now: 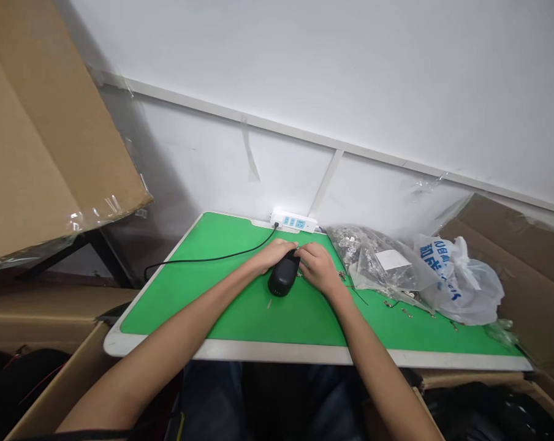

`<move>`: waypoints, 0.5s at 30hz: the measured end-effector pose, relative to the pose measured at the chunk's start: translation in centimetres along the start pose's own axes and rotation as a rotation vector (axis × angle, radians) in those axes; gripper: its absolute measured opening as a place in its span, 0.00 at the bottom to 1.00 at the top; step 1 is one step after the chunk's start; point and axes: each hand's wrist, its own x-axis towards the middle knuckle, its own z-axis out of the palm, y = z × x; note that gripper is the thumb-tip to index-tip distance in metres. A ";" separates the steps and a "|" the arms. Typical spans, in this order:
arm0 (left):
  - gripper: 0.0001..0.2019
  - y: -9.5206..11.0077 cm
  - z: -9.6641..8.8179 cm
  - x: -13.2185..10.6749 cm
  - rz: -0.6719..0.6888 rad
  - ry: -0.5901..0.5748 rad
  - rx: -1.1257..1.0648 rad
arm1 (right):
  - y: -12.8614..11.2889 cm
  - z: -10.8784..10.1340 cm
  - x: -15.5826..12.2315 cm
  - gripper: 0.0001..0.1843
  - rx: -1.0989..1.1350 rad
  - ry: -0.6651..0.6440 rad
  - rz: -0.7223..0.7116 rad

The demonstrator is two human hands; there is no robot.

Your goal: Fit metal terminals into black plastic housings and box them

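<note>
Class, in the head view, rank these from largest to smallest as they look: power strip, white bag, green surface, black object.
1. Green surface
2. White bag
Black object and power strip: too close to rank; one looks thicker, the other longer.

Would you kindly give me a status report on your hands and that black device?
Left hand, right hand both at far end of black device. Device over green mat, rounded end nearer. Metal bits, plastic bags off right.
</note>
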 end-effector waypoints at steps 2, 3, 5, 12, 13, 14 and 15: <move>0.20 -0.1 0.0 0.0 0.035 0.001 0.014 | -0.1 0.0 0.1 0.10 0.012 0.005 -0.005; 0.20 -0.2 0.1 0.0 0.055 0.002 0.029 | -0.1 -0.1 0.1 0.11 0.019 0.005 -0.009; 0.21 -0.4 0.0 0.0 0.090 0.000 0.056 | -0.1 -0.1 0.2 0.11 0.030 0.001 -0.018; 0.20 -0.6 -0.2 0.5 0.093 -0.021 0.122 | 0.0 0.3 0.1 0.10 0.024 0.000 -0.040; 0.20 -0.5 -0.2 0.5 0.091 -0.023 0.123 | 0.0 0.3 0.1 0.10 0.021 0.009 -0.043; 0.20 -0.5 -0.2 0.5 0.092 -0.024 0.118 | -0.1 0.4 0.1 0.10 0.019 0.022 -0.047; 0.20 -0.4 -0.2 0.4 0.096 -0.024 0.108 | -0.1 0.4 0.1 0.11 0.015 0.037 -0.049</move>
